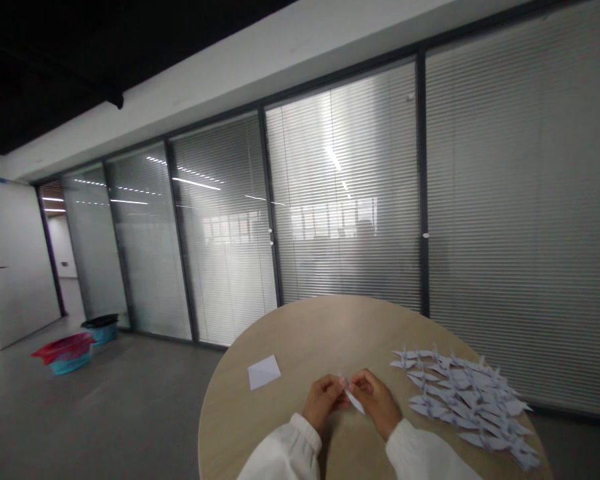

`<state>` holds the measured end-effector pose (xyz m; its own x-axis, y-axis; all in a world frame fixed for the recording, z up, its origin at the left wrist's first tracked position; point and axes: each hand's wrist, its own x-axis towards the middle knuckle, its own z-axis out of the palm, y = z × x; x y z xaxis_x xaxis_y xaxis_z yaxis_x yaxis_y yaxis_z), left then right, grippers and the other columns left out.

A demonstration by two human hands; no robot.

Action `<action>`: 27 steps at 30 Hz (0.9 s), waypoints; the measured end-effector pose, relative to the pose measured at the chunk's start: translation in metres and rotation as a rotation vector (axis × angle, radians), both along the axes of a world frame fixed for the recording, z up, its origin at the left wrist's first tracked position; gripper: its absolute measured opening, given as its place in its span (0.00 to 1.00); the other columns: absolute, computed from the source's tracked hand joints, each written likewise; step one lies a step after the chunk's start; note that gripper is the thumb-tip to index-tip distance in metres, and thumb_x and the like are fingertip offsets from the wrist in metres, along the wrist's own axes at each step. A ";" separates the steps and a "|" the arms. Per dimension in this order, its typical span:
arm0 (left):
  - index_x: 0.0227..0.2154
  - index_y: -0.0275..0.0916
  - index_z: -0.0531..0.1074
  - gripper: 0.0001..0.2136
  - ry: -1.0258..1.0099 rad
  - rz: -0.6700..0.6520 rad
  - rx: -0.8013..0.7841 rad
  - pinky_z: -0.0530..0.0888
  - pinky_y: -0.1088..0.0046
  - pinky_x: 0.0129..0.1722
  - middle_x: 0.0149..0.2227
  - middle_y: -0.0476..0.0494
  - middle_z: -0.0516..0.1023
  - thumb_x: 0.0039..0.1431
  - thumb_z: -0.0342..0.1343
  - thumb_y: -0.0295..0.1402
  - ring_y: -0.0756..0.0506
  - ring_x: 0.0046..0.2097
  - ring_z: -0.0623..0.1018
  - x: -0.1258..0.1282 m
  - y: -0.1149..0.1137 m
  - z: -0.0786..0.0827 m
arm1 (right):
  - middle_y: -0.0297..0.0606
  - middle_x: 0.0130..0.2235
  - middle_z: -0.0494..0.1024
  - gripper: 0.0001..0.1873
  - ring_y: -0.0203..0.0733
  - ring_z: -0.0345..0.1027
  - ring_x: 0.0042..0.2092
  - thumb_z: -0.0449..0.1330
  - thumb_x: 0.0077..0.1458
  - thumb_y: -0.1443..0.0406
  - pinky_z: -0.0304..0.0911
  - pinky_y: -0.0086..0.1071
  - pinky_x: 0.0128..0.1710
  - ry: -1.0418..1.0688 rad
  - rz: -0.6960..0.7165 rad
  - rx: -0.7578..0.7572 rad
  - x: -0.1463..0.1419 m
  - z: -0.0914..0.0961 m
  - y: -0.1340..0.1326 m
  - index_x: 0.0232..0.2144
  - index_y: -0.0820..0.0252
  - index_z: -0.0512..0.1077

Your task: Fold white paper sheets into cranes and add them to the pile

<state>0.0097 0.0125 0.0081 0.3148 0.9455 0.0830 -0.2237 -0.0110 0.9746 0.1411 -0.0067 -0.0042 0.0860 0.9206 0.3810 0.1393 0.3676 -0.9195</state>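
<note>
Close together over the near part of the round table point(240, 433), both my hands pinch a small piece of folded white paper point(355, 402). My left hand point(325, 398) is closed on its upper left end. Fingers of my right hand point(377, 400) close on it from the other side, and a narrow pointed flap hangs down between the hands. The paper's exact shape is partly hidden by my fingers. To the left lies a flat square sheet of white paper point(264, 373) with a diagonal crease. Many folded paper cranes point(463, 393) stand grouped on the right side.
Glass partitions with blinds point(347, 187) run behind the table. On the floor at left stand two lined bins, one with a red bag point(67, 348) and one with a black bag point(100, 321). A white door point(17, 267) stands open at far left.
</note>
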 end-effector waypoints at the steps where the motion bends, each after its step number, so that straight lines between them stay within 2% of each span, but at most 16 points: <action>1: 0.21 0.32 0.71 0.18 0.017 0.006 0.018 0.67 0.75 0.25 0.19 0.47 0.71 0.32 0.63 0.44 0.51 0.22 0.71 0.000 -0.001 0.001 | 0.33 0.24 0.73 0.18 0.38 0.66 0.28 0.57 0.41 0.51 0.59 0.28 0.27 0.004 0.003 -0.007 0.000 0.001 0.000 0.23 0.59 0.65; 5: 0.23 0.31 0.71 0.18 0.037 0.016 0.077 0.68 0.75 0.26 0.20 0.46 0.73 0.28 0.66 0.39 0.50 0.23 0.72 -0.001 -0.004 0.004 | 0.34 0.25 0.73 0.16 0.40 0.67 0.29 0.59 0.39 0.52 0.60 0.29 0.28 0.056 0.019 -0.033 0.000 0.004 -0.002 0.24 0.59 0.65; 10: 0.22 0.31 0.71 0.18 0.026 0.025 0.102 0.67 0.76 0.24 0.19 0.46 0.73 0.30 0.65 0.39 0.51 0.22 0.71 -0.001 -0.003 0.003 | 0.37 0.27 0.75 0.18 0.42 0.68 0.31 0.59 0.39 0.52 0.61 0.31 0.31 0.131 0.064 -0.049 -0.001 0.009 -0.005 0.28 0.59 0.66; 15: 0.20 0.32 0.70 0.16 0.018 0.042 0.117 0.68 0.76 0.24 0.18 0.48 0.71 0.31 0.65 0.39 0.51 0.21 0.70 -0.001 -0.002 0.002 | 0.36 0.24 0.75 0.21 0.41 0.67 0.28 0.56 0.39 0.48 0.59 0.29 0.26 0.095 0.144 -0.099 0.001 0.008 -0.006 0.24 0.62 0.69; 19: 0.22 0.32 0.69 0.14 0.008 -0.005 0.156 0.67 0.77 0.23 0.18 0.48 0.71 0.35 0.64 0.37 0.52 0.21 0.70 -0.002 0.000 -0.001 | 0.35 0.24 0.74 0.22 0.39 0.65 0.27 0.56 0.38 0.48 0.57 0.27 0.25 0.103 0.166 -0.111 0.004 0.006 -0.004 0.24 0.62 0.72; 22: 0.22 0.32 0.68 0.14 -0.011 -0.040 0.187 0.66 0.78 0.22 0.18 0.49 0.70 0.36 0.63 0.37 0.53 0.20 0.69 -0.003 0.003 -0.005 | 0.35 0.22 0.74 0.22 0.38 0.65 0.26 0.57 0.38 0.49 0.57 0.27 0.25 0.077 0.144 -0.123 0.006 0.008 -0.005 0.22 0.63 0.73; 27: 0.22 0.34 0.66 0.13 -0.045 -0.047 0.251 0.63 0.80 0.20 0.16 0.53 0.66 0.38 0.62 0.36 0.55 0.19 0.66 0.000 0.005 -0.007 | 0.34 0.21 0.74 0.20 0.37 0.64 0.25 0.55 0.41 0.51 0.56 0.26 0.25 -0.063 0.011 -0.099 0.006 0.005 -0.003 0.20 0.63 0.73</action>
<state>0.0096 0.0176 0.0012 0.3485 0.8781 0.3279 -0.2729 -0.2396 0.9317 0.1473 -0.0093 0.0007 0.0545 0.9547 0.2925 0.1948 0.2771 -0.9409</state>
